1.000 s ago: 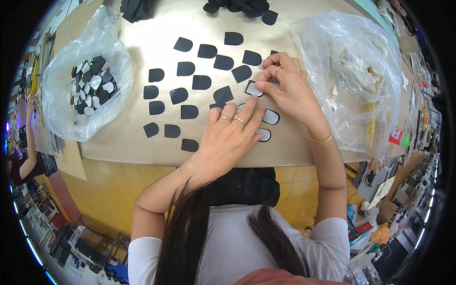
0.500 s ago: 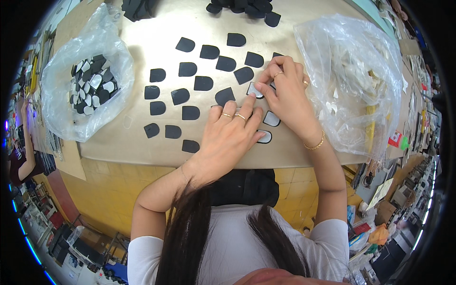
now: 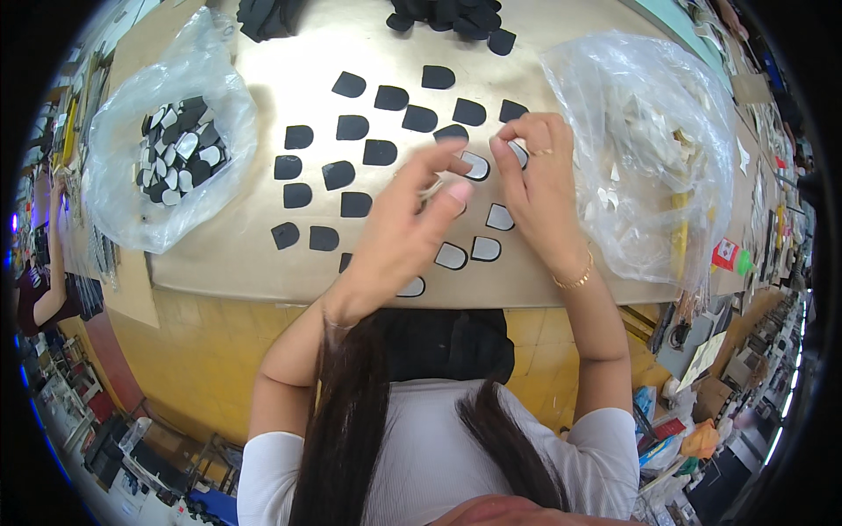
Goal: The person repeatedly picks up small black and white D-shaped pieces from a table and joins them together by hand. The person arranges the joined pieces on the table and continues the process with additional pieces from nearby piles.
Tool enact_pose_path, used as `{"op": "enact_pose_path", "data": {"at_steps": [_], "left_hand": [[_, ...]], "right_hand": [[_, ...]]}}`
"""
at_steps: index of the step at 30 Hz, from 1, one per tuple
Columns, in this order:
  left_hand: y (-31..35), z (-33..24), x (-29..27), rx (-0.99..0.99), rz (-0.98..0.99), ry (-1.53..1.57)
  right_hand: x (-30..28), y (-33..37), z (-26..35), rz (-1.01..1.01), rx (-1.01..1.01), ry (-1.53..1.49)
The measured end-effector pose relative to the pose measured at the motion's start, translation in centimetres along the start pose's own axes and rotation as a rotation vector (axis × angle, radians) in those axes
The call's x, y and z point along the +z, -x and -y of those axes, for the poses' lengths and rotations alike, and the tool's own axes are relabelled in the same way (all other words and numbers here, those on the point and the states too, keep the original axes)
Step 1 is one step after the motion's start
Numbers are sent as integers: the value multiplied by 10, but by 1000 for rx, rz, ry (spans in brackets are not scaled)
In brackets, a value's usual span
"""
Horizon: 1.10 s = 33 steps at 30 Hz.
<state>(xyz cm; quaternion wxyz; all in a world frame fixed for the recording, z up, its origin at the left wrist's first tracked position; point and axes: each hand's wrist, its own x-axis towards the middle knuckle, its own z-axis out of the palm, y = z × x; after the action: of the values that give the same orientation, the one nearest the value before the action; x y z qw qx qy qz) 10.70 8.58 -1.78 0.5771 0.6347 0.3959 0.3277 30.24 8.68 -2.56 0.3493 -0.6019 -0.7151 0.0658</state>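
Observation:
Black tabs [image 3: 353, 127], each with one rounded end, lie spread over the table [image 3: 263, 272]. Several at the right bear a smaller white inset, such as the white-faced tab [image 3: 474, 167] between my hands. My left hand [image 3: 399, 223] hovers left of it, slightly blurred. Its thumb and forefinger are apart, the other fingers curled around a pale sliver I cannot make out. My right hand [image 3: 542, 175] rests farther right, thumb and bent forefinger close together beside another white-faced tab [image 3: 519, 154] partly hidden by the fingers. Whether they pinch anything is hidden.
At the left an open clear plastic bag [image 3: 105, 188] holds many black and white tabs. A larger clear bag [image 3: 649, 79] with pale scraps lies at the right, near a bottle with a green cap [image 3: 744, 261]. A heap of black pieces [image 3: 447, 17] sits at the far edge.
My left hand has lifted off the white-faced tab and drawn back left, its thumb and forefinger parting. My right hand has moved slightly right, off the same tab. More white-faced tabs near the front are uncovered.

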Motion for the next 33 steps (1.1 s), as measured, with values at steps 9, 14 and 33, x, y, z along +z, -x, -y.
{"op": "enact_pose_path", "data": {"at_steps": [9,14,33], "left_hand": [[16,-31,0,-222,-66,733],[26,-33,4,-180,-54,615],[44,-40,-19,-409,123,853]], "right_hand": [[-20,28,54,82,-53,-310],[-18,27,57,49,-258,-200],[-21,43,32,-73,-625,-124]]}}
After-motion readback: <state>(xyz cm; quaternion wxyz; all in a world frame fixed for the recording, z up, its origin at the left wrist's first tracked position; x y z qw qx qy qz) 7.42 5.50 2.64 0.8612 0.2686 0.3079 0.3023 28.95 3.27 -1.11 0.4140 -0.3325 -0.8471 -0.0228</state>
